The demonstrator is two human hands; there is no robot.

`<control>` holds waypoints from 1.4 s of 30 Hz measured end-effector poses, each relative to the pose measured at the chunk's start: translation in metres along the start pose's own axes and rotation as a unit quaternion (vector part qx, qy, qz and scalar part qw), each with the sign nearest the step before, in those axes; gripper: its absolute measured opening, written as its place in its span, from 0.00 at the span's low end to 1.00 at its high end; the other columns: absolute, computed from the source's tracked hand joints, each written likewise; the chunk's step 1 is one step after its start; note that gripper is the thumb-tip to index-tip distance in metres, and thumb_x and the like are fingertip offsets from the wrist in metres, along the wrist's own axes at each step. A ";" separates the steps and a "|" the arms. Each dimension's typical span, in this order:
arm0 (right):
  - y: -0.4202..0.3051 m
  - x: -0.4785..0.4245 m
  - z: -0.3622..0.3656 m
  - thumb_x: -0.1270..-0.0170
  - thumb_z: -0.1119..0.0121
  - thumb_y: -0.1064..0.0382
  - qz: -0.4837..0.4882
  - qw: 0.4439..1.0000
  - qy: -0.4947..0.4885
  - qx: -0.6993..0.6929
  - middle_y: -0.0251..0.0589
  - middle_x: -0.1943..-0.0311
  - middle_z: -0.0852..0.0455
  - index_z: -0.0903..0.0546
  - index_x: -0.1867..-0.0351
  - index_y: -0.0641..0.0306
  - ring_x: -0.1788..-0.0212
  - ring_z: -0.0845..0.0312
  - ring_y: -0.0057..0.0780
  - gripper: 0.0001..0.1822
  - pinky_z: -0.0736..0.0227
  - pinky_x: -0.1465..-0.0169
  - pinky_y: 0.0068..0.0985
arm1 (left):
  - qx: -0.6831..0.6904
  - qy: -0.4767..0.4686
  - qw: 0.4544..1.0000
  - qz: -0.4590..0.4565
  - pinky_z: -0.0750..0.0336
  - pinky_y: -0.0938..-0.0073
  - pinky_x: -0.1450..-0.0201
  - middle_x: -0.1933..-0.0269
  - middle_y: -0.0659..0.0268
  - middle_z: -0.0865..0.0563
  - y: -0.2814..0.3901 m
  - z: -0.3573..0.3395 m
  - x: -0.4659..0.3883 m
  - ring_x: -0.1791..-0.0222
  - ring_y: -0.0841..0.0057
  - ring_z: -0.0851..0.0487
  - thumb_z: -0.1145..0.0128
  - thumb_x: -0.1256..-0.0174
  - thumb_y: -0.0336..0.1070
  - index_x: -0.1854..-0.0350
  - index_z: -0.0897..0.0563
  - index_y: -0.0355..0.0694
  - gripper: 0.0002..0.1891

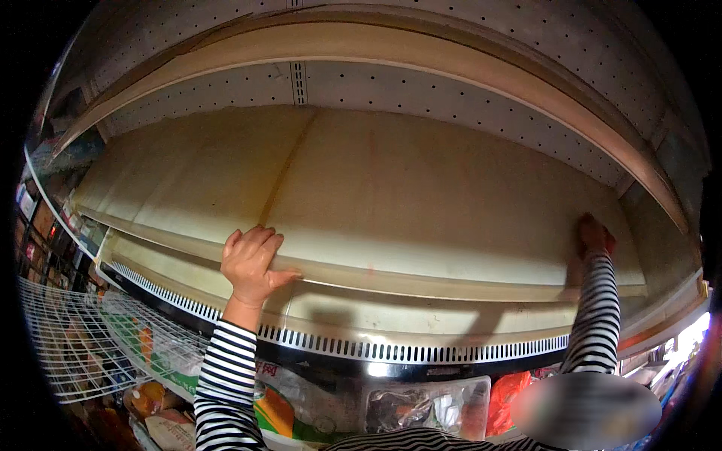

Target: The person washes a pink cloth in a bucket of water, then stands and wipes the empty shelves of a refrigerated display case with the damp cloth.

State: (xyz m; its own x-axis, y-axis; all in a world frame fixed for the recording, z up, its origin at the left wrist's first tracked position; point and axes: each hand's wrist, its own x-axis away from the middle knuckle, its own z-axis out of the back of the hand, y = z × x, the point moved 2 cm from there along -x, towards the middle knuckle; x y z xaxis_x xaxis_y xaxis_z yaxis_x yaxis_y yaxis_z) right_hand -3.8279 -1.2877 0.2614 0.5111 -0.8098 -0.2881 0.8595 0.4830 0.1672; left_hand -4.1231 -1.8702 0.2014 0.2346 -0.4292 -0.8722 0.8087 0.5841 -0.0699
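A wide pale metal shelf [440, 197] of an open display case spreads before me, with a brown stained seam [287, 163] running back across it. My left hand [254, 262] grips the shelf's front lip [395, 276], fingers over the top and thumb along the edge. Far to the right, my right hand [593, 235] touches the shelf surface near the case's side wall [665, 225]. It is dark and blurred; a reddish patch shows at its side, and I cannot tell whether it holds something. Both arms wear black-and-white striped sleeves.
Overhead curves an upper shelf [361, 42], with a perforated back panel [406, 90] behind. Below run the case's lower deck [395, 313] and slotted grille [406, 352]. A white wire rack [73, 344] stands at left. A clear plastic bin [428, 409] and a red plastic bag [505, 400] sit below.
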 end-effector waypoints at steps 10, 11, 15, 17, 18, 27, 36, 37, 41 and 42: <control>-0.455 0.116 0.125 0.38 0.56 0.52 0.603 0.738 -0.103 -0.284 0.51 0.60 0.19 0.23 0.54 0.61 0.58 0.22 0.44 0.19 0.28 0.53 0.36 | -0.024 0.021 0.999 -0.017 0.34 0.68 0.55 0.68 0.66 0.17 -0.004 -0.004 0.001 0.64 0.71 0.19 0.61 0.46 0.73 0.71 0.19 0.42 0.34; -0.471 0.133 0.111 0.41 0.51 0.55 0.664 0.662 0.004 -0.349 0.52 0.61 0.19 0.23 0.54 0.62 0.58 0.22 0.44 0.17 0.29 0.53 0.37 | -0.019 0.021 0.999 -0.017 0.34 0.68 0.55 0.68 0.66 0.17 -0.003 -0.004 0.000 0.64 0.71 0.19 0.61 0.45 0.73 0.71 0.19 0.43 0.34; -0.458 0.092 0.092 0.50 0.42 0.67 0.714 0.568 0.105 -0.395 0.53 0.65 0.19 0.21 0.59 0.66 0.57 0.23 0.44 0.15 0.30 0.53 0.35 | -0.011 0.024 1.000 -0.017 0.34 0.68 0.54 0.68 0.66 0.17 -0.002 -0.005 -0.001 0.64 0.71 0.19 0.61 0.45 0.73 0.71 0.19 0.43 0.34; -0.421 0.027 0.088 0.49 0.43 0.69 0.634 0.711 -0.053 -0.298 0.54 0.63 0.19 0.20 0.61 0.67 0.55 0.24 0.46 0.12 0.31 0.51 0.32 | -0.002 0.021 1.000 -0.016 0.34 0.68 0.54 0.68 0.65 0.17 0.001 -0.010 -0.003 0.64 0.71 0.19 0.62 0.44 0.73 0.71 0.19 0.42 0.34; -0.400 -0.006 0.082 0.47 0.45 0.68 0.590 0.756 -0.052 -0.280 0.53 0.60 0.20 0.22 0.58 0.66 0.54 0.25 0.45 0.13 0.31 0.50 0.32 | -0.001 0.019 1.000 -0.017 0.34 0.68 0.54 0.69 0.65 0.17 0.002 -0.011 -0.004 0.65 0.71 0.19 0.62 0.44 0.73 0.71 0.19 0.42 0.34; -0.029 -0.060 -0.002 0.32 0.58 0.64 0.017 0.993 -0.009 0.116 0.46 0.41 0.30 0.37 0.39 0.63 0.45 0.29 0.41 0.21 0.30 0.43 0.33 | 0.012 0.001 1.000 -0.015 0.34 0.65 0.53 0.66 0.63 0.17 -0.003 -0.008 0.000 0.63 0.68 0.19 0.59 0.44 0.71 0.68 0.19 0.40 0.34; -0.199 -0.048 0.060 0.30 0.68 0.51 0.004 0.969 -0.046 -0.243 0.46 0.37 0.35 0.37 0.37 0.65 0.36 0.40 0.42 0.26 0.50 0.33 0.36 | 0.087 -0.004 0.996 0.018 0.29 0.60 0.55 0.58 0.59 0.20 -0.013 -0.016 0.021 0.59 0.61 0.22 0.38 0.59 0.67 0.55 0.22 0.38 0.37; -0.247 -0.028 0.081 0.30 0.67 0.49 0.090 0.969 -0.003 -0.228 0.49 0.38 0.34 0.35 0.39 0.67 0.36 0.40 0.43 0.27 0.49 0.34 0.34 | 0.100 0.007 0.995 0.020 0.29 0.60 0.56 0.59 0.59 0.20 -0.014 -0.014 0.021 0.60 0.61 0.22 0.35 0.60 0.65 0.56 0.21 0.39 0.35; -0.419 -0.094 0.033 0.34 0.62 0.46 0.304 0.915 0.042 -0.264 0.55 0.42 0.31 0.28 0.45 0.70 0.38 0.38 0.48 0.29 0.45 0.36 0.33 | 0.217 0.057 0.974 0.029 0.28 0.63 0.59 0.63 0.62 0.19 -0.012 -0.024 0.018 0.64 0.64 0.21 0.28 0.64 0.55 0.60 0.21 0.41 0.30; -0.450 -0.116 0.013 0.35 0.59 0.48 0.310 0.919 0.070 -0.234 0.55 0.43 0.29 0.27 0.46 0.67 0.39 0.36 0.49 0.27 0.41 0.38 0.34 | 0.260 0.064 0.963 0.026 0.28 0.64 0.60 0.64 0.63 0.19 -0.009 -0.034 0.017 0.64 0.65 0.21 0.28 0.63 0.55 0.60 0.20 0.41 0.29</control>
State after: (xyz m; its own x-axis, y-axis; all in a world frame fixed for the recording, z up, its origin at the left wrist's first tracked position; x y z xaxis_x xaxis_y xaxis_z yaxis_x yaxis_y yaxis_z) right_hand -4.2737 -1.4152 0.2316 0.8688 -0.2951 -0.3976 0.2900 0.9541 -0.0744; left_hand -4.1450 -1.8596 0.1703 0.2407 -0.3006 -0.9229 0.9662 0.1648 0.1983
